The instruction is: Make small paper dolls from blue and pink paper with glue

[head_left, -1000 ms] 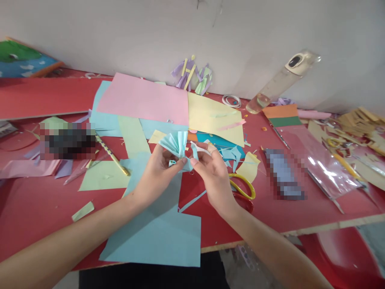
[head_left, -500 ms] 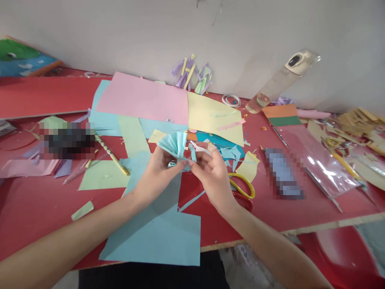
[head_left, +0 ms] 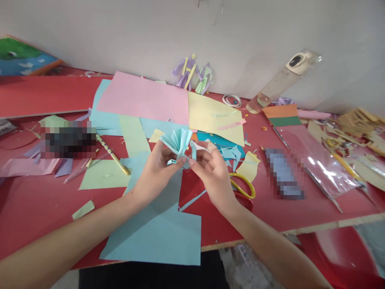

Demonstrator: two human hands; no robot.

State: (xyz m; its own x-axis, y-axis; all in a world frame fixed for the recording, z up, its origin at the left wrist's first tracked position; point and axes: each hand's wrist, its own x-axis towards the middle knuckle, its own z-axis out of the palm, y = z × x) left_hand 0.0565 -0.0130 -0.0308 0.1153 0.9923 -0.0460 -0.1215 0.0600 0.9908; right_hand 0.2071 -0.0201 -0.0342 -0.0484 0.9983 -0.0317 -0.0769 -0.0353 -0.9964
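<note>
A pleated light-blue paper fan (head_left: 177, 141) rises from between the fingers of my left hand (head_left: 158, 168), whose thumb presses on its gathered base. My right hand (head_left: 214, 170) is closed, thumb and fingertips pinching a narrow blue paper strip (head_left: 193, 151) right beside that base. The two thumbs almost meet, and the fingers hide how strip and fan join. Beneath my hands lies a large blue paper sheet (head_left: 159, 237) reaching the table's front edge. Scissors with yellow and red handles (head_left: 250, 188) lie just right of my right hand, partly hidden by it.
A pink sheet (head_left: 144, 96) and a yellow sheet (head_left: 216, 114) lie behind my hands. Against the wall lean paper figures (head_left: 187, 74) and a clear bottle (head_left: 275, 86). At left is a gold-patterned pencil (head_left: 114, 155); at right, a shiny plastic sleeve (head_left: 325, 162).
The fan has turned slightly and now opens more upright, a little further right. The strip at my right fingertips stands more upright too. Both hands keep their hold.
</note>
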